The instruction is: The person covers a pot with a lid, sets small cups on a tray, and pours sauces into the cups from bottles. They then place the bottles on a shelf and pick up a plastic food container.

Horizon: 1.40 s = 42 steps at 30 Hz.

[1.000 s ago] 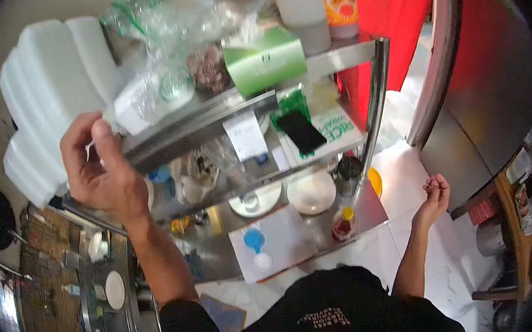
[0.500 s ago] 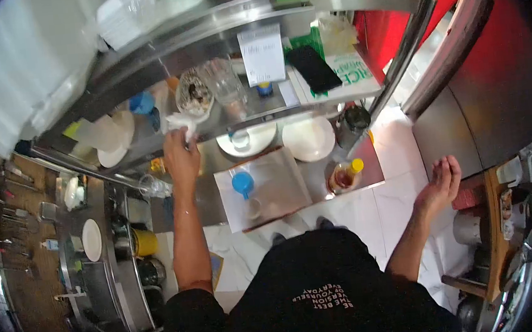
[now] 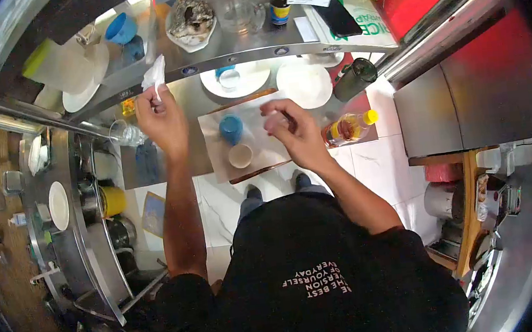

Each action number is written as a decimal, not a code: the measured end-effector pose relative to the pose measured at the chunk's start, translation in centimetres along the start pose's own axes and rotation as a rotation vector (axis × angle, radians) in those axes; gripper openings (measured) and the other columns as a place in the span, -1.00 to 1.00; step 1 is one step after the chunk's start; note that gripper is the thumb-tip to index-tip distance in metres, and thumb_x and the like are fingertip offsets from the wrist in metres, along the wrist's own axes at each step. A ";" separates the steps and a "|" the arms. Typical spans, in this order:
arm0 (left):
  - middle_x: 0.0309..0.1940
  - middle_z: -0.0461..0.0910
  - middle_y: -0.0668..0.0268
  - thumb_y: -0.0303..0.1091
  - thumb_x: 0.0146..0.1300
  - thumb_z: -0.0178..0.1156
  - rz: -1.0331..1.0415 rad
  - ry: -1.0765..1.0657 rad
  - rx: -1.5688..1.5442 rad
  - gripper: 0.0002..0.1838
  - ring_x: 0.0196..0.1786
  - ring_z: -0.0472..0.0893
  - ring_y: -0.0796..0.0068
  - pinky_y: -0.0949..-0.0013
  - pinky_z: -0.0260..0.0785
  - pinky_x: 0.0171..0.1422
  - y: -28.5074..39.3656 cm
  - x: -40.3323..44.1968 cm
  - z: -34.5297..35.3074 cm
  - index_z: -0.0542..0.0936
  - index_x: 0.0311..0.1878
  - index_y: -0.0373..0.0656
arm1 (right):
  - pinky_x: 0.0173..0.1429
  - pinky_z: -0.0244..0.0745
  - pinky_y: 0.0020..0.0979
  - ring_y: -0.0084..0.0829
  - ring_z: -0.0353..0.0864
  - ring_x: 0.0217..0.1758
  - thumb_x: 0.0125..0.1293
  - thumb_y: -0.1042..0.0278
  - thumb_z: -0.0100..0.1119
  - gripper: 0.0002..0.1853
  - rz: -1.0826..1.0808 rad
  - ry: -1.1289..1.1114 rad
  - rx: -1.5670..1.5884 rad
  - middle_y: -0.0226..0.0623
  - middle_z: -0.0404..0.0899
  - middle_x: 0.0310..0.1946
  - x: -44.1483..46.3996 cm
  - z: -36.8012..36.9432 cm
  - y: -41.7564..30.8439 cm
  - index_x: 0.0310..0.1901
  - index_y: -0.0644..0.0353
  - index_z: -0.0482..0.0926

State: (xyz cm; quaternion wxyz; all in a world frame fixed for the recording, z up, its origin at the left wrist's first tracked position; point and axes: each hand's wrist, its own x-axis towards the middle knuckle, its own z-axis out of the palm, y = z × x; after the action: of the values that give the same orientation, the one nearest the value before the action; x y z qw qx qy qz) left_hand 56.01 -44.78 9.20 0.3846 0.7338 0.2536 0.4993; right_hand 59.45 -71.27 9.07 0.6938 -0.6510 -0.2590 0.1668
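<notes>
My left hand (image 3: 163, 122) is raised near the shelf edge, its fingers pinched around a crumpled white tissue (image 3: 155, 74). My right hand (image 3: 301, 133) hovers over the right part of a paper-lined tray (image 3: 214, 139), fingers curved and thumb apart, slightly blurred; I make out nothing held in it. On the tray liner stand a blue cup (image 3: 231, 128) and, just below it, a small pale cup (image 3: 240, 156). Close by on the right is a bottle with a yellow cap (image 3: 346, 129), holding reddish-brown liquid.
Behind the tray are a white plate with a small cup (image 3: 256, 84), another white plate (image 3: 303, 84) and a dark jar (image 3: 355, 79). The shelf above holds a shell-like dish (image 3: 192, 21), a glass pitcher (image 3: 237, 7) and a phone (image 3: 339, 19). A clear glass (image 3: 125, 134) lies left.
My right hand has swung in from the far right to above the tray. The left hand still grips the tissue, now nearer the viewer's left. The whole view has shifted with the head.
</notes>
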 end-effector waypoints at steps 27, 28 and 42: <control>-0.12 0.66 0.06 -0.18 0.24 0.42 -0.694 -0.324 0.227 -0.65 -0.05 0.65 0.09 0.13 0.49 0.11 -14.8 -24.2 -3.9 0.64 -0.11 -0.29 | 0.21 0.48 -0.16 -0.09 0.52 0.20 0.21 0.41 0.20 -0.66 -0.190 -0.479 -1.197 -0.16 0.49 0.17 -5.6 -4.7 16.9 0.05 0.10 0.63; -0.14 0.69 0.08 -0.16 0.25 0.43 -0.676 -0.321 0.243 -0.64 -0.06 0.67 0.12 0.14 0.50 0.11 -14.9 -24.2 -3.7 0.65 -0.13 -0.29 | 0.24 0.47 -0.16 -0.09 0.51 0.21 0.22 0.40 0.18 -0.66 -0.210 -0.493 -1.189 -0.14 0.48 0.18 -5.8 -4.8 17.2 0.06 0.10 0.64; -0.21 0.70 0.12 -0.21 0.17 0.48 -0.687 -0.320 0.360 -0.70 -0.07 0.67 0.10 0.11 0.47 0.12 -15.8 -24.8 -3.5 0.66 -0.22 -0.23 | 0.26 0.45 -0.11 0.02 0.52 0.18 0.01 0.63 0.25 -0.58 -0.182 -0.403 -1.054 -0.06 0.53 0.12 -3.2 -6.0 16.1 -0.02 0.14 0.67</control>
State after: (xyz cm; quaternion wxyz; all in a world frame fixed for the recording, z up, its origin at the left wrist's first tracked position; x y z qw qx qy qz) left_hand 43.72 -53.39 -16.37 0.4287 0.7306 0.5038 0.1693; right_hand 61.99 -76.46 -7.46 0.2238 -0.8394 -0.4895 0.0758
